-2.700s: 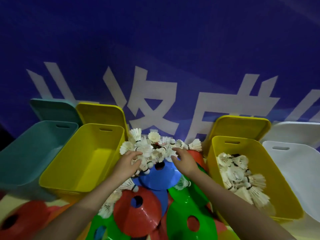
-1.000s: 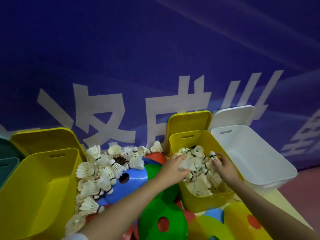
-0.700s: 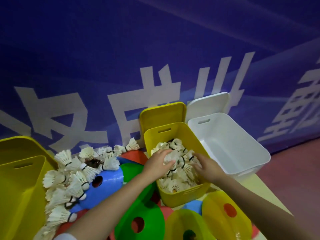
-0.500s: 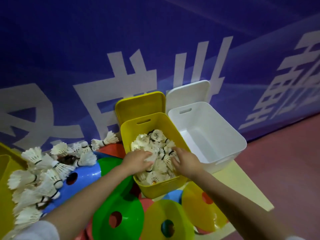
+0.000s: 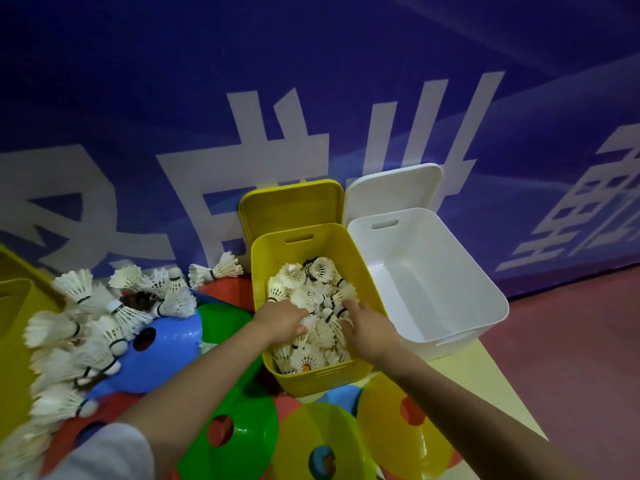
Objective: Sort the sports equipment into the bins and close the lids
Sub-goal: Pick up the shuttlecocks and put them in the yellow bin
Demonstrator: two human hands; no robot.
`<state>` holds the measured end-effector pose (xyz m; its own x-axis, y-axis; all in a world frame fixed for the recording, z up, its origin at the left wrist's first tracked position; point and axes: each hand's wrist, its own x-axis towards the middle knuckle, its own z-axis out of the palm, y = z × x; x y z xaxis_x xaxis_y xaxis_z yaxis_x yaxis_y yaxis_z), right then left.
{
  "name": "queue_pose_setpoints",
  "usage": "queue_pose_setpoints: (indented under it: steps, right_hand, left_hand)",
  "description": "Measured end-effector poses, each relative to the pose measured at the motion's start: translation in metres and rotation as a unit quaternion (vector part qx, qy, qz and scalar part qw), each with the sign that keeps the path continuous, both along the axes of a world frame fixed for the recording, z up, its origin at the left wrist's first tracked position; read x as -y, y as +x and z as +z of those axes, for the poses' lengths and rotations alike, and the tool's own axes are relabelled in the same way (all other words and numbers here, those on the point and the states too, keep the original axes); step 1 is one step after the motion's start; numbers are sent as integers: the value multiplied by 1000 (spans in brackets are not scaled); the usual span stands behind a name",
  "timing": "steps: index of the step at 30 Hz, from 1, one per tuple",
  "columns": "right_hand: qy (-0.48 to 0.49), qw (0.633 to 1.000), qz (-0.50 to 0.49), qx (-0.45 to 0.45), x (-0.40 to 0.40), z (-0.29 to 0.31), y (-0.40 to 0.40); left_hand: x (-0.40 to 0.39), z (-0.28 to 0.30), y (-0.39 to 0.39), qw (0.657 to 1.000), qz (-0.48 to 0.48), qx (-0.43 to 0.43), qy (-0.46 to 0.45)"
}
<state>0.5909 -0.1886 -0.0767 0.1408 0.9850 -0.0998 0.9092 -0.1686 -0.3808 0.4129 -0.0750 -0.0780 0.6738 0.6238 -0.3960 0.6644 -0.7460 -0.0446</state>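
Both hands are set inside the yellow bin (image 5: 322, 370) on the shuttlecocks (image 5: 311, 299): the left hand (image 5: 282, 322) looks curled over some, the right hand (image 5: 363, 323) is spread flat. Feathers could be crushed if pressed hard; the pile of loose shuttlecocks (image 5: 86, 323) could be scattered by a sweeping arm

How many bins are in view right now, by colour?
Yellow bins: 2 (one cut off at the left edge)
White bins: 1
Total: 3
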Motion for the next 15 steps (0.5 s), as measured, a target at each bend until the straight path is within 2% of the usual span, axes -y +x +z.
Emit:
queue_pose_setpoints:
  steps: [3, 6, 8, 10, 12, 15]
  right_hand:
    - [-3, 997, -33, -66, -15, 8, 1]
    - [14, 986, -82, -142, -34, 16, 1]
    - [18, 980, -102, -168, -47, 18, 1]
    - [16, 981, -101, -164, -62, 16, 2]
    - [17, 986, -78, -144, -78, 12, 6]
    - [27, 992, -40, -119, -96, 2, 11]
  left_hand:
    - [3, -3, -1, 999, -21, 24, 40]
    - [10, -1, -11, 982, 1, 165, 92]
    - [17, 2, -19, 953, 56, 270, 126]
    - [21, 2, -26, 920, 144, 337, 139]
    - [19, 1, -29, 893, 230, 372, 109]
    - [13, 3, -31, 864, 291, 400, 89]
